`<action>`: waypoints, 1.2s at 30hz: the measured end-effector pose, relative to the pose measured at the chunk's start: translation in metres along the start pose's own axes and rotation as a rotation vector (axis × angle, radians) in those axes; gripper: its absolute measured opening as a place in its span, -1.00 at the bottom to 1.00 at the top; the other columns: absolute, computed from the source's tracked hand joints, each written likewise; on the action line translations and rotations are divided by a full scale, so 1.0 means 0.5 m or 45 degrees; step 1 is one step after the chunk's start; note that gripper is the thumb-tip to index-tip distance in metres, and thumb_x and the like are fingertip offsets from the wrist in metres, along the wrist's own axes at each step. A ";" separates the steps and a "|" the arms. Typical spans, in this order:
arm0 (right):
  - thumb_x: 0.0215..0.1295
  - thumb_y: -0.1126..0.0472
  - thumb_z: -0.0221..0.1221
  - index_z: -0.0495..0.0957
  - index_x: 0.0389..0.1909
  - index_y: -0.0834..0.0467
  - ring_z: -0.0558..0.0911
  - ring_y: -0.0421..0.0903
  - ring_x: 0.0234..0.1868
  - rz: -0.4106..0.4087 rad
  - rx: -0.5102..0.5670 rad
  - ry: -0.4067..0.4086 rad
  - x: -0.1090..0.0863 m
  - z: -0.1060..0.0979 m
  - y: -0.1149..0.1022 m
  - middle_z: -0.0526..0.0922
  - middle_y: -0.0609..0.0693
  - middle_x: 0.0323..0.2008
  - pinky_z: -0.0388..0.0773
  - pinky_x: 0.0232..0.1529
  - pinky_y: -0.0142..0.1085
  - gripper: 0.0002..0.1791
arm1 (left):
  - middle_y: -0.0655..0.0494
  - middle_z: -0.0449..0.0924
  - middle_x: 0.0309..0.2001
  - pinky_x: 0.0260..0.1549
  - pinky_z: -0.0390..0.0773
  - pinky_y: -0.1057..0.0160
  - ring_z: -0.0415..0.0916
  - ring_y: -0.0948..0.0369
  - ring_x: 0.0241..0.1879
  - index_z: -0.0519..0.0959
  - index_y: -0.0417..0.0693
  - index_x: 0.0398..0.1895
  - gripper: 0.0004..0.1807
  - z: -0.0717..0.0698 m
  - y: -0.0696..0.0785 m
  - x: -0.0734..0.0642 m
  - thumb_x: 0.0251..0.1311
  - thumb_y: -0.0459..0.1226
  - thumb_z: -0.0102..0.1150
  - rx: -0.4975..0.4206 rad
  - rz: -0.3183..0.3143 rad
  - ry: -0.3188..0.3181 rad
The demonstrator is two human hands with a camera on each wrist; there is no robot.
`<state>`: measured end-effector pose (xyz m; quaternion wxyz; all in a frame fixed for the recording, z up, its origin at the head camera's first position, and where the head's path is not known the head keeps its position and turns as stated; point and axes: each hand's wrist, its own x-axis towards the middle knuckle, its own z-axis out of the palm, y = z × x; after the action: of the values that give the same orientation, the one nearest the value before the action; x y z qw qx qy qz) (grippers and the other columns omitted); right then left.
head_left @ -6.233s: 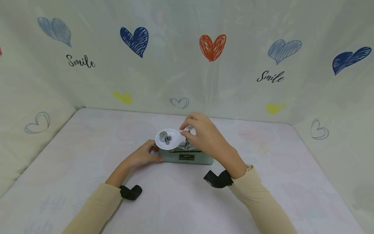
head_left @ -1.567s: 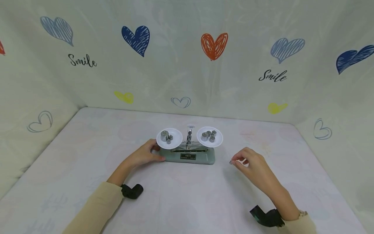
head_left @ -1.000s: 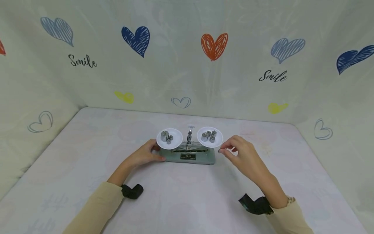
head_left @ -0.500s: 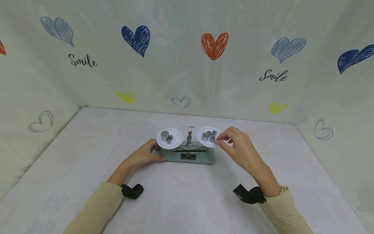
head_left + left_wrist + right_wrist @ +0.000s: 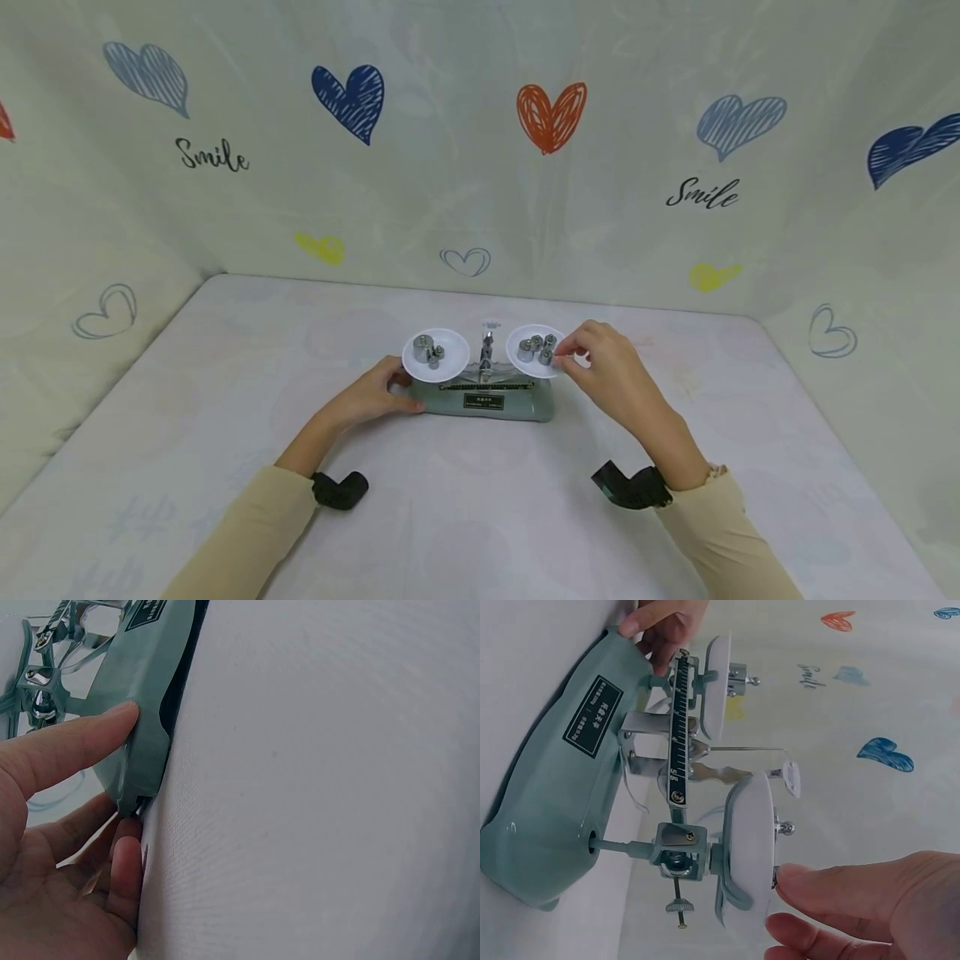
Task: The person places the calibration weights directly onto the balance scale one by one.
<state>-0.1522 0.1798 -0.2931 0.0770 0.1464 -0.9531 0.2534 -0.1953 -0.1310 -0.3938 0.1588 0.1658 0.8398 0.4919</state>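
Note:
A green balance scale (image 5: 480,400) with two white pans stands on the table. My left hand (image 5: 372,390) grips the left end of its base; in the left wrist view the thumb (image 5: 97,739) presses the front and the other fingers are behind the end. In the left pan (image 5: 455,367) sit several metal weights (image 5: 422,345). The right pan (image 5: 528,368) also holds several weights (image 5: 536,343). My right hand (image 5: 611,371) is at that pan's right rim. Its thumb and finger pinch a small metal weight (image 5: 775,876), mostly hidden by the fingertips.
Between the pans rises the scale's metal centre post (image 5: 486,354). A ruled beam (image 5: 678,735) runs below the pans, with an adjusting nut (image 5: 679,905) at its end. A white cloth (image 5: 465,500) covers the table; a curtain with printed hearts (image 5: 551,118) hangs behind.
My right hand was over the right pan, later right of the scale with a small weight pinched. It has since moved left and away from me to the pan's rim. The left hand stays.

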 end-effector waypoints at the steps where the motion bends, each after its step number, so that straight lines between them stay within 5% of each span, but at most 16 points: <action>1: 0.14 0.29 0.25 0.63 -0.34 0.24 0.48 0.01 -0.16 0.003 0.001 -0.003 0.001 0.001 0.000 0.58 0.08 -0.27 0.49 -0.14 -0.11 -0.90 | -0.25 0.29 0.13 0.07 0.33 -0.09 0.30 -0.11 0.09 0.32 -0.25 0.21 -0.29 0.000 0.000 0.000 -0.08 -0.33 0.38 0.000 -0.002 0.001; 36: 0.19 0.26 0.22 0.64 -0.25 0.20 0.48 0.06 -0.11 0.022 0.007 0.018 -0.007 0.002 0.019 0.58 0.09 -0.20 0.47 -0.11 -0.08 -0.85 | -0.24 0.29 0.13 0.08 0.31 -0.09 0.29 -0.10 0.09 0.32 -0.25 0.20 -0.28 0.001 -0.002 0.000 -0.09 -0.32 0.39 0.004 -0.046 0.001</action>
<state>-0.1522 0.1881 -0.2990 0.0813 0.1365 -0.9530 0.2578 -0.1951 -0.1312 -0.3947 0.1670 0.1506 0.8434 0.4879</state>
